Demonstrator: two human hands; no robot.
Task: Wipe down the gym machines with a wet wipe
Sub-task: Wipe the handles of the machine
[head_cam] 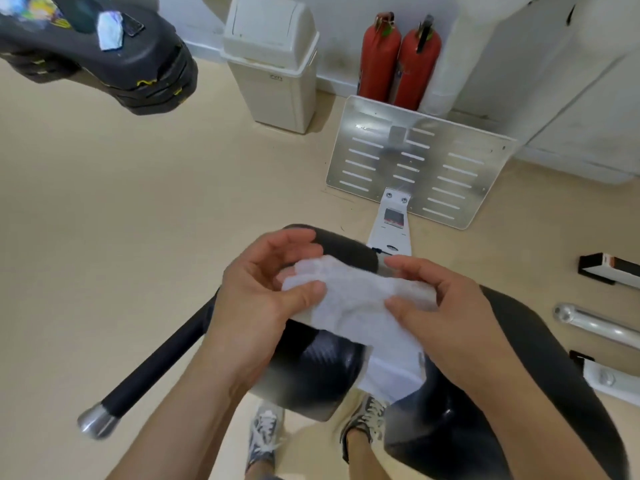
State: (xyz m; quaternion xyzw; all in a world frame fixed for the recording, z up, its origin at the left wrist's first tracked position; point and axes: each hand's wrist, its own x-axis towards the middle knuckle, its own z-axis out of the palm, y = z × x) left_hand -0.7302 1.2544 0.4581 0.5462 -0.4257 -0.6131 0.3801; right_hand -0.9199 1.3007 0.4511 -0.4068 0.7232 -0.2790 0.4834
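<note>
1. The wipe (360,306) hangs in the air over the black pad (311,375), stretched between both hands
2. Left hand (256,299) pinches its left end under the thumb; right hand (446,306) pinches the right edge
3. It looks light, limp and damp, so it will likely sag and bunch
4. Best folded into a flat wad and pressed under the fingers, not held by a corner
</note>
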